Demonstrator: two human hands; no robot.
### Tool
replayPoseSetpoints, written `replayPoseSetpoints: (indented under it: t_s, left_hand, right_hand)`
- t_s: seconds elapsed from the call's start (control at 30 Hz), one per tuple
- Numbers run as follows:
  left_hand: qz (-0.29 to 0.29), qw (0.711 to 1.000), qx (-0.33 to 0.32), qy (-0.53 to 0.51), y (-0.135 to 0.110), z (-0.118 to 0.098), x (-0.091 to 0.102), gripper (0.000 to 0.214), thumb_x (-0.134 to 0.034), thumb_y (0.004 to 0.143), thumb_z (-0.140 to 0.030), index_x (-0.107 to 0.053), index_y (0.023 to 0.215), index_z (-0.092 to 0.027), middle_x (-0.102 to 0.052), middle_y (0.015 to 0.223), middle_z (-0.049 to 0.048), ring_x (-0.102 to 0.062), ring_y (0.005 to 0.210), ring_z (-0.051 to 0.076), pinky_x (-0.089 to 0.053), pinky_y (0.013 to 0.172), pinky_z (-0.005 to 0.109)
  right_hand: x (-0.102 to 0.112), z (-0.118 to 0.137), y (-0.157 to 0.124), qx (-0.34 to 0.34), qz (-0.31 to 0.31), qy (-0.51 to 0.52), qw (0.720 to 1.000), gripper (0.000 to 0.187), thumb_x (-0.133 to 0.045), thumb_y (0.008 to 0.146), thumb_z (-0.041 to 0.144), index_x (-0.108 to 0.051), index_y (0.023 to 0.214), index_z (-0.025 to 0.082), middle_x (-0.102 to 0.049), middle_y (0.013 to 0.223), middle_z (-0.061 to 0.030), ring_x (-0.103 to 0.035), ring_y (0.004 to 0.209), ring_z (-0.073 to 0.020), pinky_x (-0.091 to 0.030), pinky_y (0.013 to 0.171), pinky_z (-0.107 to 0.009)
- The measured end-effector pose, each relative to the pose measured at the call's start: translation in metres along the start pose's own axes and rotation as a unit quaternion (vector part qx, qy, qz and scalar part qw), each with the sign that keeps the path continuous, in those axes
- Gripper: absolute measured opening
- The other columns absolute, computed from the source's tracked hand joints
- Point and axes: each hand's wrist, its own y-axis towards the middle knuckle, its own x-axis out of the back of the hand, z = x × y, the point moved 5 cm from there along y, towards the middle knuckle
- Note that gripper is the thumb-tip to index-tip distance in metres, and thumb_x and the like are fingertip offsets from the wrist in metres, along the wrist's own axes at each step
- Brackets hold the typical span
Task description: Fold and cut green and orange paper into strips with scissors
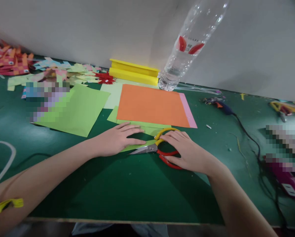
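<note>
My right hand point(184, 148) grips a pair of scissors point(145, 149) by its yellow and red handles. The blades look closed, or nearly so, and point left along the lower edge of a narrow green paper strip point(128, 147). Across that strip, my left hand point(118, 138) lies flat with fingers stretched toward the scissors, hiding part of the paper. Just beyond both hands is a stack with an orange sheet point(152, 105) on top, and a pink sheet point(188, 110) and light green paper point(147, 125) showing at its edges.
A large green sheet point(83, 108) lies left. Paper scraps point(75, 70) and red-orange woven paper pieces point(9, 59) are heaped behind. A folded yellow piece point(135, 74) and a clear bottle point(182, 56) stand by the wall. On the right are a corded tool point(225, 108) and a magenta power strip point(283, 174).
</note>
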Motion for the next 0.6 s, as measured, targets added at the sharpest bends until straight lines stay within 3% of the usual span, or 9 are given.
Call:
replayPoseSetpoints:
  t_s: [0.23,0.6]
  left_hand:
    - [0.010,1.000,0.006,0.008,0.000,0.001,-0.001,0.050,-0.045,0.095,-0.013,-0.042,0.137,-0.039,-0.028,0.153,-0.0022,-0.021,0.142,0.020,-0.015,0.116,0.042]
    - [0.007,1.000,0.014,0.022,0.000,-0.002,-0.001,0.050,-0.045,0.094,-0.011,-0.041,0.137,-0.036,-0.030,0.152,0.0001,-0.020,0.142,0.021,-0.013,0.115,0.045]
  right_hand:
    - [0.000,0.000,-0.001,0.005,0.017,0.009,1.000,0.045,-0.052,0.087,0.042,-0.049,0.127,0.022,-0.058,0.125,-0.0096,-0.050,0.118,-0.0284,-0.041,0.098,-0.049]
    - [0.005,0.012,-0.003,-0.016,-0.002,-0.010,1.000,0.041,-0.054,0.085,0.044,-0.054,0.119,0.020,-0.062,0.120,-0.0094,-0.055,0.113,-0.0281,-0.044,0.095,-0.048]
